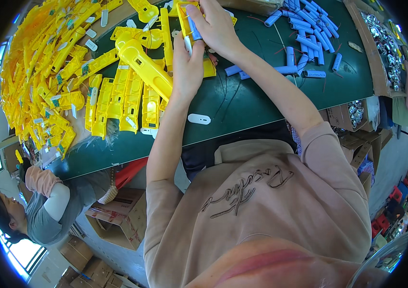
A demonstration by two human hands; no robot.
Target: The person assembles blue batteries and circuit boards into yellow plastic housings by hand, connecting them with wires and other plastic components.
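At the top of the view, both my hands meet around a yellow plastic shell (183, 11) with a blue cylindrical battery cell (195, 30) lying in it. My left hand (188, 67) is closed on the shell's lower end, thumb and fingers on either side. My right hand (218, 30) grips from the right, its thumb against the cell; its other fingers are partly hidden. A small white piece (188, 44) shows between the left fingers. Just left of that hand, a long yellow shell (144, 67) lies over several other yellow shells (117, 93).
A large heap of yellow shells (36, 62) covers the table's left. Blue cells with thin wires (309, 41) lie at the right, near a carton of shiny metal parts (381, 43). A white oval cover (199, 118) rests on the green tabletop (242, 113). A co-worker (45, 206) is at lower left.
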